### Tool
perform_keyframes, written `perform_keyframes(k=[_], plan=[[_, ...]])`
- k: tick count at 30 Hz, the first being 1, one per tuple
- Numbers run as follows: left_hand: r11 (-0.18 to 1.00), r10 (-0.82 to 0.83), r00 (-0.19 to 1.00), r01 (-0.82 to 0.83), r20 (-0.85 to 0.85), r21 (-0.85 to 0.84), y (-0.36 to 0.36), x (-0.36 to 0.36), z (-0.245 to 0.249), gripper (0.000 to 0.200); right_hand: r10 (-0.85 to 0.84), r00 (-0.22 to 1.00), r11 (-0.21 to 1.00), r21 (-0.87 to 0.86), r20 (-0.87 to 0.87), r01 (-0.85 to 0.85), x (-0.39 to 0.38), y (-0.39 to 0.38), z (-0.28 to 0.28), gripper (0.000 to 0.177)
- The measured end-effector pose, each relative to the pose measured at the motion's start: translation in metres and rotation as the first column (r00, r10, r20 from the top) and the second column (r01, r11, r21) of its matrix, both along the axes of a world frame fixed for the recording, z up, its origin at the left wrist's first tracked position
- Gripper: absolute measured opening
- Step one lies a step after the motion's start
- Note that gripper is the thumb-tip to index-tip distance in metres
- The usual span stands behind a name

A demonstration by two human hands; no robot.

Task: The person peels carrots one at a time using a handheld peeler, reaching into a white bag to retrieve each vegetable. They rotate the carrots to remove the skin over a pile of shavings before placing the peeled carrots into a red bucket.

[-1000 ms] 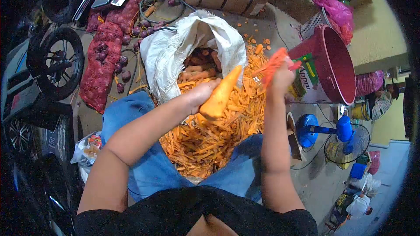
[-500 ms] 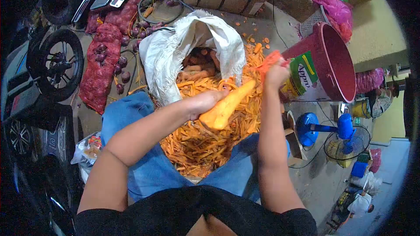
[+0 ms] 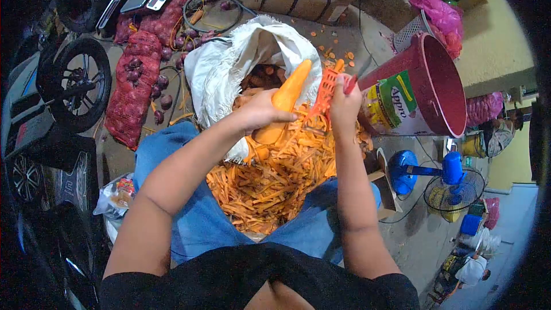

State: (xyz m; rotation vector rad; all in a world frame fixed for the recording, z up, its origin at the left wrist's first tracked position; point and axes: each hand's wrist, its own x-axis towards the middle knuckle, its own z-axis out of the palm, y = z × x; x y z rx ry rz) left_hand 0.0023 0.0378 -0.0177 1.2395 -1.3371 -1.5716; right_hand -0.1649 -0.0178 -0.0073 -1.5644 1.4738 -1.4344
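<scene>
My left hand [image 3: 261, 109] is wrapped round a thick peeled carrot [image 3: 293, 87], its narrow end pointing up and right. To the right of it, my right hand [image 3: 345, 103] grips a red peeler [image 3: 326, 89] with a slotted body, held slightly apart from the carrot. Orange peelings [image 3: 275, 181] lie heaped between my knees, below both hands. Just beyond the left hand, a white woven sack [image 3: 212, 72] gapes open, with unpeeled carrots partly visible inside.
A large red bucket [image 3: 422, 92] lies tilted at the right, near a blue fan [image 3: 453, 181]. Red net bags of onions [image 3: 132, 103] and a motorcycle wheel [image 3: 80, 80] are at the left. Cardboard boxes [image 3: 287, 0] stand behind the sack. A person [image 3: 472, 270] is at the far lower right.
The carrot has swung from pointing right to pointing more upward in my left hand. My right hand has moved left and slightly down, with the red peeler now showing more clearly.
</scene>
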Motion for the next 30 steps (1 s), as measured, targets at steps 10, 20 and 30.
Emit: perform_keyframes(k=[10,20,30], plan=[[0.975,0.090,0.983,-0.054,-0.160,0.216,-0.004,-0.003,0.015,0.040,0.211,0.947,0.970,0.170,-0.242,-0.173,-0.001,0.009,-0.002,0.020],[0.949,0.207,0.768,-0.008,0.607,-0.314,-0.005,0.001,0.024,0.029,0.474,0.734,0.879,0.300,-0.486,-0.370,-0.009,0.009,0.002,0.014],[0.899,0.197,0.708,0.144,0.678,-0.413,-0.007,0.006,0.026,0.027,0.545,0.743,0.832,0.365,-0.388,-0.419,-0.013,0.006,-0.009,0.014]])
